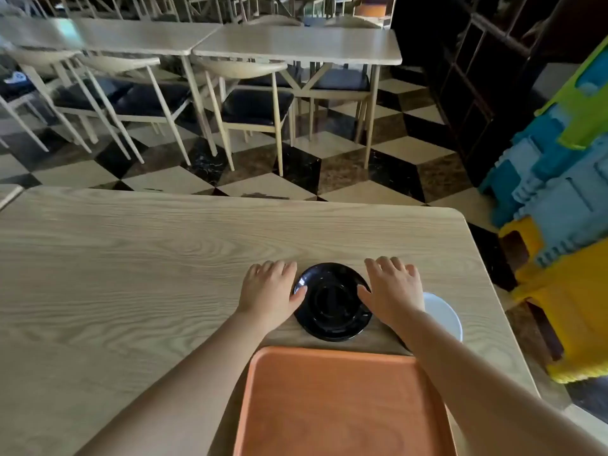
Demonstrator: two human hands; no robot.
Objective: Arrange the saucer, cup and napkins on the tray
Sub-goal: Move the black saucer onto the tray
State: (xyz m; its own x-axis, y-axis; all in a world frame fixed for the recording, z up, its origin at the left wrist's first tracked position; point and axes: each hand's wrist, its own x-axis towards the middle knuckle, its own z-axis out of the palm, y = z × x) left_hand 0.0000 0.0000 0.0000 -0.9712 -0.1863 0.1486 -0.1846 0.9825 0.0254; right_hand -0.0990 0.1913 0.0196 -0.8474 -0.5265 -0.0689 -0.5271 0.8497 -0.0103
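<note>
A black saucer (332, 302) lies on the wooden table just beyond the orange tray (342, 403). My left hand (271, 291) rests at the saucer's left rim, thumb touching its edge. My right hand (393, 291) is at the right rim, thumb on the edge. Both hands have spread fingers, palms down on the table. A white round dish or cup (442, 315) shows partly behind my right wrist. No napkins are in view.
The table (131, 274) ends at the right near a stack of blue, yellow and green plastic stools (566, 225). Across a checkered floor stand more tables (296, 44) and chairs (256, 103).
</note>
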